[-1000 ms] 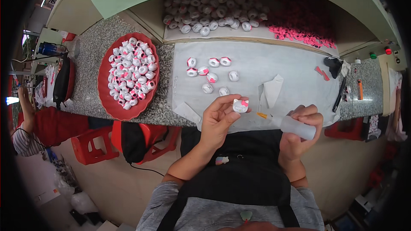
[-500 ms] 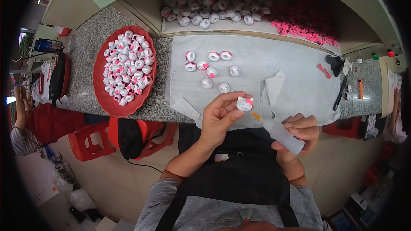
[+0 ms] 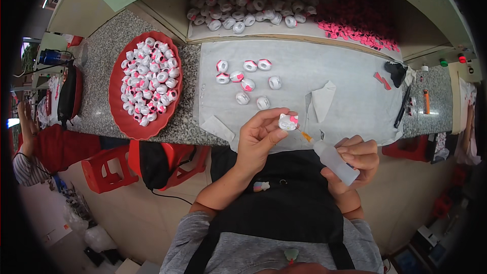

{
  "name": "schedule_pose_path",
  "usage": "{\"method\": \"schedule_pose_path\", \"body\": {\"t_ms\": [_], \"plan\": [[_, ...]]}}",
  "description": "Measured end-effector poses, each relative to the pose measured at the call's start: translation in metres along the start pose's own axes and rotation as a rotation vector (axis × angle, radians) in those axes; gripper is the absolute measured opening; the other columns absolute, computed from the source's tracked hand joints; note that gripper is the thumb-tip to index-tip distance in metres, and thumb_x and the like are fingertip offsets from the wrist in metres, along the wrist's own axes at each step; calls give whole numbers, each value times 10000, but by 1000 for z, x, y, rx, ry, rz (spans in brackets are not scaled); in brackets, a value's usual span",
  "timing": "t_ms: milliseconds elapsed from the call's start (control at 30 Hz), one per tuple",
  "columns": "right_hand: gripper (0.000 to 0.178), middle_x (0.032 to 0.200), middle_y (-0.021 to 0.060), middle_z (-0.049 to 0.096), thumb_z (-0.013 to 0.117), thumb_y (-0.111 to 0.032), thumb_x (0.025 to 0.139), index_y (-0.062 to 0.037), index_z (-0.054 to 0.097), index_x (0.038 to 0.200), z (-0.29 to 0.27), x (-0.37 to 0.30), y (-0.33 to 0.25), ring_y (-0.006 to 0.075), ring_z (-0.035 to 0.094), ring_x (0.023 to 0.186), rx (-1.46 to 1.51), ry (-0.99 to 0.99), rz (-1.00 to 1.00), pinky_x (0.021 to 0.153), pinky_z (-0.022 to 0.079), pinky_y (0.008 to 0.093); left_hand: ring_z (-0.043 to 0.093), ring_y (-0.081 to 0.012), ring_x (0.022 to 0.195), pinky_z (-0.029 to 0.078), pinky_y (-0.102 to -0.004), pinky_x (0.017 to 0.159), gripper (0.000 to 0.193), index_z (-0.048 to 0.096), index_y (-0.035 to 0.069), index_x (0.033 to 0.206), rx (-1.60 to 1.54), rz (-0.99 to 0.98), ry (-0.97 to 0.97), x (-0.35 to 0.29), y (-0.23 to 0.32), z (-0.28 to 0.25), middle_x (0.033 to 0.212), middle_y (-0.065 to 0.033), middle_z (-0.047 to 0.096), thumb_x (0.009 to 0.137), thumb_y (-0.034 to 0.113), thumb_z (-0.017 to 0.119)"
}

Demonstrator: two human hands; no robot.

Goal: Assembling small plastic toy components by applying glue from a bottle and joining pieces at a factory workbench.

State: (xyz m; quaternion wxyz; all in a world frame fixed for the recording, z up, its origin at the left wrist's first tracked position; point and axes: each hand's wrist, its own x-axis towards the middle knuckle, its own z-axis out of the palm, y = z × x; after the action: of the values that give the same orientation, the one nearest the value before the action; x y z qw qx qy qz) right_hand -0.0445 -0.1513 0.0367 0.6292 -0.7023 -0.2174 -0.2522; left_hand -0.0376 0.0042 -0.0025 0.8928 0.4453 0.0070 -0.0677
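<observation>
Between the fingertips of my left hand (image 3: 259,139) is a small white cat-head figure (image 3: 287,122) with a pink bow on one side. My right hand (image 3: 357,158) grips a translucent squeeze bottle (image 3: 335,162), tilted so that its thin orange-tipped nozzle (image 3: 306,136) points up at the figure. A small gap seems to lie between the tip and the figure. Beyond my hands, several similar white-and-pink pieces (image 3: 247,84) lie loosely grouped on the white sheet (image 3: 289,61) covering the worktop.
A red scalloped tray (image 3: 117,116) heaped with finished-looking heads stands left. The shelf holds a pile of white heads (image 3: 238,27) and pink bits (image 3: 355,36). Folded paper (image 3: 323,102), a black pen (image 3: 403,106) and an orange stick (image 3: 426,102) lie right. Red stools (image 3: 109,168) stand below the bench.
The cat head has turned slightly in my left fingers, so its face shows more. The bottle's nozzle has drawn back a little from it. The camera view has shifted slightly.
</observation>
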Motion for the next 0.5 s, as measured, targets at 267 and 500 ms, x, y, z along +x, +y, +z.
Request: {"method": "schedule_pose_path", "body": {"t_ms": [267,500], "plan": [[389,720,54,413,721,-185,588,-55,409,779,3,-2,2,117,427,545,8,14,-13,469,401,223,513,-208,901,407,-346,806,327,431,-28,1026,7,-5,-7,0,-1,0,989,-171,503,721,24,537],[391,720,50,413,721,-194,588,-62,406,778,4,-2,1,114,434,544,4,-13,4,473,411,225,510,-205,908,406,-339,808,325,428,-34,1025,12,-9,-23,1,-1,0,994,-171,500,723,19,535]]}}
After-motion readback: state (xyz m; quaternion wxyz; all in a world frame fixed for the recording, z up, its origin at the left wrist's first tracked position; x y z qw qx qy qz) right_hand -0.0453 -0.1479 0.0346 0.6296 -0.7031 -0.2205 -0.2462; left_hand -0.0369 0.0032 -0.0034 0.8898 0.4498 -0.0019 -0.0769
